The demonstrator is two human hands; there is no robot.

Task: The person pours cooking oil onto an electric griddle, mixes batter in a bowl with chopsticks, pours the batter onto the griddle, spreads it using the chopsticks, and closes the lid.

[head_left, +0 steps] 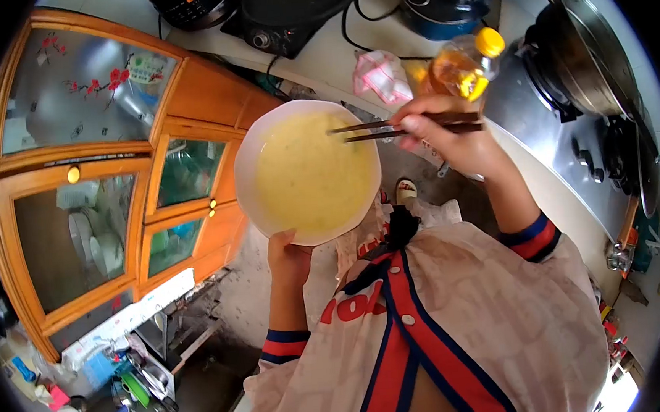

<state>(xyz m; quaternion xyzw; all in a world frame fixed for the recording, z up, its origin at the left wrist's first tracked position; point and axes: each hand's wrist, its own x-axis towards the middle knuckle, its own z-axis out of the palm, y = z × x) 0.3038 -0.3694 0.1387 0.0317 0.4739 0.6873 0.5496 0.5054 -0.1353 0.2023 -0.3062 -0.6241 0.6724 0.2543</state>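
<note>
My left hand [288,256] grips the near rim of a large pale bowl [247,173], its thumb over the edge and the other fingers underneath. Pale yellow liquid batter [308,173] spreads across the inside of the bowl. In my right hand [440,138] is a pair of dark chopsticks [458,123], the fingers closed around them. Their tips reach over the right part of the batter and are slightly blurred; I cannot tell how deep they go. The bowl is held up above the floor, in front of my body.
A wooden cabinet [156,126] with glass doors stands at the left. On the counter are an oil bottle [462,66], a checked cloth [382,76], a black electric griddle [297,5] and a blue-based appliance [439,14]. A large pot [576,59] sits on the gas stove [539,126] at the right.
</note>
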